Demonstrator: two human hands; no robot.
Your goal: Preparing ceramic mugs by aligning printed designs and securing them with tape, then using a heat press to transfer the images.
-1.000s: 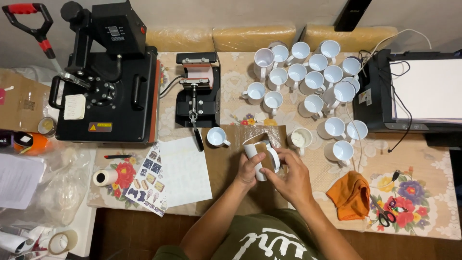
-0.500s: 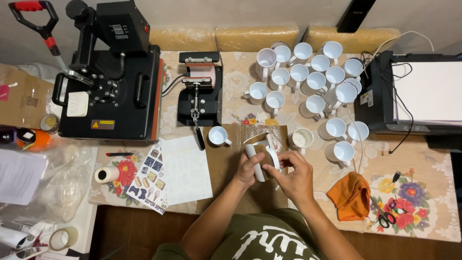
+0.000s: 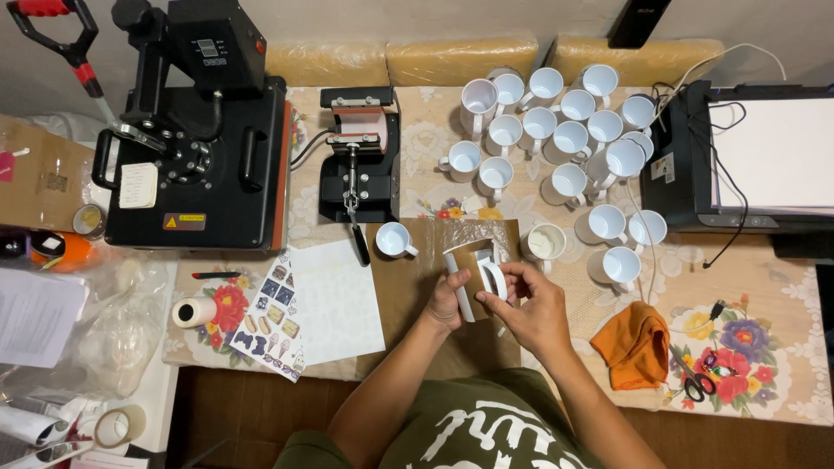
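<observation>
Both my hands hold one white mug (image 3: 478, 274) over a brown sheet (image 3: 426, 295) at the table's front edge. The mug is wrapped in brown paper and lies on its side, handle toward me. My left hand (image 3: 450, 300) grips its left end. My right hand (image 3: 532, 304) holds the handle side, fingers at the handle. A small white mug (image 3: 395, 240) stands just left of them, and another mug (image 3: 543, 242) stands to the right.
Several white mugs (image 3: 556, 130) crowd the back right. A mug press (image 3: 358, 156) and a large black heat press (image 3: 195, 139) stand at the back left. A printer (image 3: 764, 156) sits right. White paper (image 3: 334, 300), sticker sheet (image 3: 274, 313), tape roll (image 3: 193, 311), orange cloth (image 3: 637, 343), scissors (image 3: 695, 373) lie in front.
My hands have turned the wrapped mug and shifted a little; my right hand's fingers now sit at the handle. Nothing else on the table has moved.
</observation>
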